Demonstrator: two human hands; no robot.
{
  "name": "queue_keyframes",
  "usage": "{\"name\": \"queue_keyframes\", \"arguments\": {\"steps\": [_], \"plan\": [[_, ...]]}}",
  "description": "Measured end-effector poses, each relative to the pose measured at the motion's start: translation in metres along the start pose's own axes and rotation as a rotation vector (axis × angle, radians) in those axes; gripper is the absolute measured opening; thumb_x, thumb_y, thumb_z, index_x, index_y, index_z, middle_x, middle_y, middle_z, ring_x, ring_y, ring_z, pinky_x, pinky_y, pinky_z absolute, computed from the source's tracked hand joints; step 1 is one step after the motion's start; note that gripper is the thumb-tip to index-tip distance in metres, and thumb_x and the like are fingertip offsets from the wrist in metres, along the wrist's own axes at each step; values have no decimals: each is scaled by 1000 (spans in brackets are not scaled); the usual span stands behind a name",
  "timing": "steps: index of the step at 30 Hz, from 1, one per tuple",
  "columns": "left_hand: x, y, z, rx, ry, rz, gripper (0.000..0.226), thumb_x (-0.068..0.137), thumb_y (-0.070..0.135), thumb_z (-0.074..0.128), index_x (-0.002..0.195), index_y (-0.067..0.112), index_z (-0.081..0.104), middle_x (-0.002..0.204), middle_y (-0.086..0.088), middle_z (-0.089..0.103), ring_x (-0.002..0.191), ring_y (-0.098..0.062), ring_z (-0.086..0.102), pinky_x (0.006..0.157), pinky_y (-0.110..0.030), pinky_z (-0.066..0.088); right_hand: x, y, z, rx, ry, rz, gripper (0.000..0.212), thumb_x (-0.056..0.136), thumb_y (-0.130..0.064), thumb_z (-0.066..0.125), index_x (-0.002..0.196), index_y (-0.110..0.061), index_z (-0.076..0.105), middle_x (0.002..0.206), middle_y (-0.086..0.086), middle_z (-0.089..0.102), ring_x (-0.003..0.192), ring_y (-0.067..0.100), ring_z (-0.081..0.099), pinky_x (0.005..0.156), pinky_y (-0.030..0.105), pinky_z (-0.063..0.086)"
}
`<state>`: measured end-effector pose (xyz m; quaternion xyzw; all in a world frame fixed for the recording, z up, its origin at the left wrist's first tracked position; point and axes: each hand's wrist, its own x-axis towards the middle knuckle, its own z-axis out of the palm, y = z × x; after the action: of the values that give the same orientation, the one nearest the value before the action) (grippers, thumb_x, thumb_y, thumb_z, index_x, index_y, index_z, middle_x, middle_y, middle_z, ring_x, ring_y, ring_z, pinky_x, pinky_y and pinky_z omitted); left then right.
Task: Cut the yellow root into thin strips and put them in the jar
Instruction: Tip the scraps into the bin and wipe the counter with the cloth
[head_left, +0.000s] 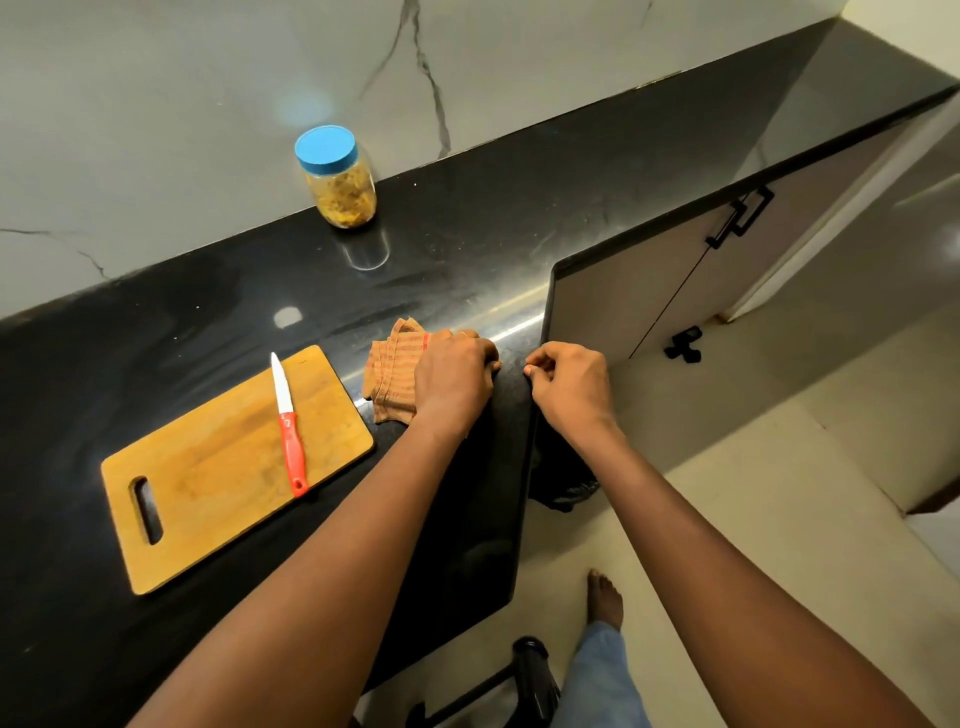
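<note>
A clear jar (340, 179) with a blue lid on stands at the back of the black counter (208, 301), holding yellow strips. A bare wooden cutting board (218, 467) lies at the front left. A white-bladed knife with a red handle (287, 423) rests across the board. My left hand (454, 376) presses down on an orange striped cloth (392, 371) near the counter's right edge. My right hand (569, 387) hovers just past that edge with its fingers curled; nothing shows between them. No whole yellow root is visible.
A grey marble wall runs behind the counter. Beige cabinet doors with black handles (740, 215) stand to the right. A dark bin (563, 486) sits on the floor below the counter edge. My bare foot (605, 597) and a black stool frame (519, 686) are below.
</note>
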<state>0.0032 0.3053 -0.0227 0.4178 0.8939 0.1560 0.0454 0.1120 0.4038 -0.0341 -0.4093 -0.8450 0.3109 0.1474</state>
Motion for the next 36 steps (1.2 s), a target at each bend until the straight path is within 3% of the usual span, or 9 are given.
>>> {"name": "queue_keyframes", "arguments": {"steps": [6,11,14,17,20,25,28,31,36], "plan": [[4,3,5,-47,-1,-4,18,96,28,59,101,23,76,101,1,68,96,-23,56,69,-32,35,-1,15,-14,111,-20,4,6,83,-15,67,85,-17,73,77,-4,70,68,10,63,70,24,55],[16,40,6,-122,-24,115,16,92,30,65,99,21,77,100,-2,70,97,-27,57,74,-37,44,6,45,-31,186,-7,77,10,82,-13,69,86,-21,74,77,-7,71,71,6,66,72,21,56],[29,79,18,-129,-95,170,18,90,25,66,100,15,76,99,-9,68,97,-30,60,74,-38,46,10,67,-43,189,4,119,11,81,-13,69,85,-22,74,78,-7,71,73,6,66,72,19,53],[29,116,45,-112,-213,112,20,88,18,61,98,7,73,102,-17,65,99,-37,60,76,-40,47,15,93,-54,157,-8,160,11,80,-11,68,85,-19,75,80,-3,72,74,9,65,72,18,49],[18,135,87,-184,-280,-76,13,87,13,59,90,2,65,99,-21,65,95,-40,61,71,-38,46,21,120,-51,127,-49,212,11,80,-9,68,82,-18,74,79,-3,71,75,9,65,71,18,49],[4,129,184,-677,-208,-788,14,85,18,67,77,7,73,80,-14,74,78,-32,72,73,-39,62,39,179,-13,42,-172,228,14,80,-7,65,79,-17,74,80,0,72,74,12,66,77,23,54],[-1,126,224,-944,-137,-1110,14,90,11,66,80,5,72,70,-8,69,53,-21,63,51,-25,57,47,212,16,-3,-253,246,15,82,-6,63,81,-17,73,81,1,71,75,13,66,72,20,51],[1,127,253,-1056,-85,-1243,12,92,7,65,86,1,73,72,-9,68,49,-17,58,38,-18,46,55,239,45,-14,-299,249,16,83,-5,62,84,-16,74,86,2,71,78,14,66,72,19,50],[15,118,294,-1236,-20,-1377,22,100,0,40,97,-3,62,78,-15,60,60,-24,57,49,-27,51,70,263,79,-13,-316,216,20,84,-5,59,91,-18,74,95,4,71,86,18,67,80,29,56]]}}
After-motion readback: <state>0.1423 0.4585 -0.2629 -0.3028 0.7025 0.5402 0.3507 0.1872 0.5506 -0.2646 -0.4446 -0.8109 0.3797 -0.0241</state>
